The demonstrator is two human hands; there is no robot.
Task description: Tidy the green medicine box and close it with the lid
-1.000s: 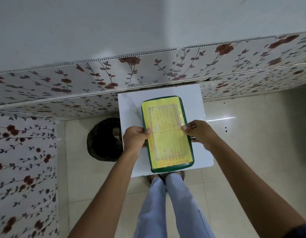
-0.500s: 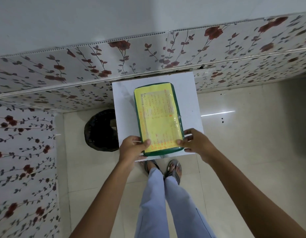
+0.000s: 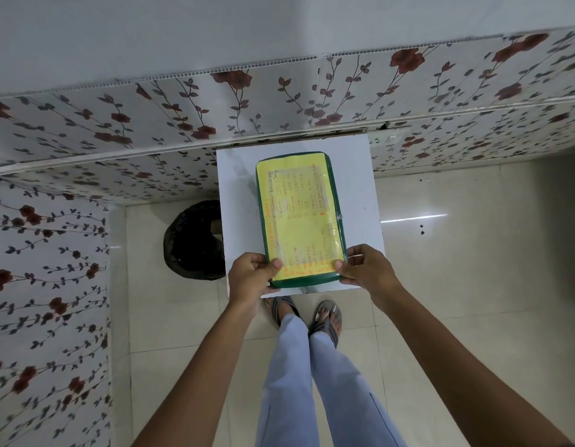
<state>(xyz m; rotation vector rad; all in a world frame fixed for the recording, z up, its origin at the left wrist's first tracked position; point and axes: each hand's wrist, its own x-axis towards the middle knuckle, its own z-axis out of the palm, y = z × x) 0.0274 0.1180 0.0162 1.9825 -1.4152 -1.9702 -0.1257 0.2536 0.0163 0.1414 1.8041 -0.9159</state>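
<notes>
Green medicine box (image 3: 332, 185), lid (image 3: 299, 214) on, flat on small white table (image 3: 357, 175), long axis running away from body, near end just at table's front edge. Yellow labelled sheet under glossy tape covers lid top; likely slick there, so better gripped on green rim and side walls. Looks like rigid plastic, probably light to moderate with medicines inside, contents hidden. Not fragile by look, but could rattle or pop open if lid not seated all round. Left hand (image 3: 252, 275) wrapped on near-left corner, thumb on top of lid, fingers curled down side. Right hand (image 3: 365, 269) mirrored on near-right corner, thumb on top, fingers behind edge. Both forearms reaching forward, converging, wrists roughly level. Seems to be pressing lid down at near end. Black bin (image 3: 194, 240) on floor left of table; floral wall panel (image 3: 279, 101) behind.
</notes>
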